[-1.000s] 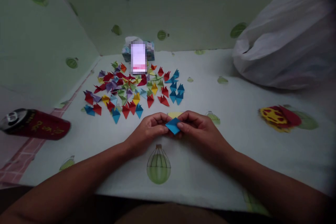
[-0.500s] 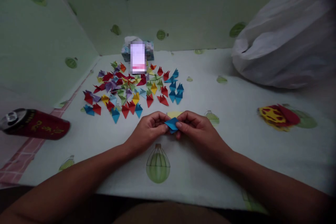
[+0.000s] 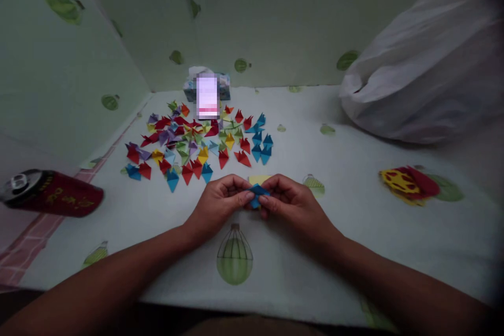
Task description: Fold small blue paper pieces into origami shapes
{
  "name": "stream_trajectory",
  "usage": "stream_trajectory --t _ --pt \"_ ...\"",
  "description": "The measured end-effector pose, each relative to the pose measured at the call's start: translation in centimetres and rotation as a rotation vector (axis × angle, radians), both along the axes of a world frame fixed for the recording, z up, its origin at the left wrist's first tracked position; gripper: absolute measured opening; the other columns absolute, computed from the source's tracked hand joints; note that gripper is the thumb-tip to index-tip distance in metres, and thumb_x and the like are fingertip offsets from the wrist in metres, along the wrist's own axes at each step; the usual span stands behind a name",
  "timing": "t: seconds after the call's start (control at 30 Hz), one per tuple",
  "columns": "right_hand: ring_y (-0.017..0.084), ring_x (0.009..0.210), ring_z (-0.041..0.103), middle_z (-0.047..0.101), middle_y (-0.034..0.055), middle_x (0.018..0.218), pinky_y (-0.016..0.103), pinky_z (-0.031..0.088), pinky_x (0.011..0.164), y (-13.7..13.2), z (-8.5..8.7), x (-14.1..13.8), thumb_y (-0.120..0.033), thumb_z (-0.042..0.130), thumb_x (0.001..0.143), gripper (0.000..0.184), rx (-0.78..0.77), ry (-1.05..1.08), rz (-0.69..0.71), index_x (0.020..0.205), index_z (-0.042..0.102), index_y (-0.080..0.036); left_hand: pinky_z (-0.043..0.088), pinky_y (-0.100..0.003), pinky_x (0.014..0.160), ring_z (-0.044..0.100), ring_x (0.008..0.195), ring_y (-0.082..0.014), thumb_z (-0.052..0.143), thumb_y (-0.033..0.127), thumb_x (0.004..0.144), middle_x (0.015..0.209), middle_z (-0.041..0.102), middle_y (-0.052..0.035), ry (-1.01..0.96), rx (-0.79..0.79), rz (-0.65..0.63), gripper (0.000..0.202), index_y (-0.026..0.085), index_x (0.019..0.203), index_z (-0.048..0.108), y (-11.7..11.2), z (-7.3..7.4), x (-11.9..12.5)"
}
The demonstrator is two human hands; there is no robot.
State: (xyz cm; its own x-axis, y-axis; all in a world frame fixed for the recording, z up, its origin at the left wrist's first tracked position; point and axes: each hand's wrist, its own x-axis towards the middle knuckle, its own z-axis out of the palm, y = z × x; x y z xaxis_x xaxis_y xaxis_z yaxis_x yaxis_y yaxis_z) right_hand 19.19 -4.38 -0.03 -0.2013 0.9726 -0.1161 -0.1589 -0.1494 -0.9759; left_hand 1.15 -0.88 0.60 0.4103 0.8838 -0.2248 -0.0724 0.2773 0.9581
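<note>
Between my two hands is a small folded piece of blue paper [image 3: 258,190], held above the table at the middle of the view. My left hand [image 3: 226,197] pinches its left side, thumb in front and fingers curled behind. From the right, my right hand [image 3: 284,194] grips the other side the same way, with the thumb pressed on the lower part. The fingertips hide much of the paper. Just behind the hands, a pale yellow piece of paper [image 3: 259,179] shows. Beyond it lie many small folded paper figures [image 3: 196,166] in red, blue, yellow, green and purple.
A phone [image 3: 207,95] with a blurred screen leans on a tissue box [image 3: 189,86] at the back. A red drink can [image 3: 59,193] is at the left. At the right are red and yellow cut-outs [image 3: 407,184] and a large white plastic bag [image 3: 409,73].
The view has tilted up slightly, so the scene sits lower. My left thumb has come onto the front of the blue paper, whose visible outline has changed from a broad diamond.
</note>
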Motion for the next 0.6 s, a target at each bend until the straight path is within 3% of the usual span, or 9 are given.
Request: stream_trajectory --t 0.3,0.43,0.6 --pt "0.012 0.057 0.06 0.065 -0.0012 0.059 0.026 0.047 0.06 -0.08 -0.19 0.18 -0.029 0.069 0.084 0.015 0.073 -0.109 -0.045 0.077 0.061 -0.018 0.052 -0.02 0.061 0.065 0.06 -0.0096 0.079 0.025 0.073 0.067 0.071 0.0002 0.025 0.046 0.008 0.018 0.012 0.078 0.067 -0.06 -0.28 -0.03" --pt "0.012 0.058 0.06 0.065 -0.0015 0.06 0.027 0.047 0.062 -0.04 -0.22 0.25 -0.03 0.067 0.085 0.015 0.05 -0.086 -0.07 0.077 0.06 -0.019 0.054 -0.022 0.063 0.068 0.063 -0.0112 0.075 0.029 0.08 0.068 0.072 -0.0008 0.025 0.063 -0.013 0.017 0.013 0.084 0.069 -0.11 -0.13 -0.05" --pt "0.012 0.06 0.061 0.066 -0.0019 0.066 0.027 0.049 0.063 0.13 -0.38 0.1 -0.03 0.069 0.082 0.016 0.004 -0.037 -0.062 0.079 0.059 -0.019 0.055 -0.022 0.064 0.068 0.061 -0.0113 0.075 0.025 0.078 0.065 0.072 -0.0008 0.049 0.076 0.01 0.014 0.013 0.078 0.069 -0.2 -0.02 0.06"
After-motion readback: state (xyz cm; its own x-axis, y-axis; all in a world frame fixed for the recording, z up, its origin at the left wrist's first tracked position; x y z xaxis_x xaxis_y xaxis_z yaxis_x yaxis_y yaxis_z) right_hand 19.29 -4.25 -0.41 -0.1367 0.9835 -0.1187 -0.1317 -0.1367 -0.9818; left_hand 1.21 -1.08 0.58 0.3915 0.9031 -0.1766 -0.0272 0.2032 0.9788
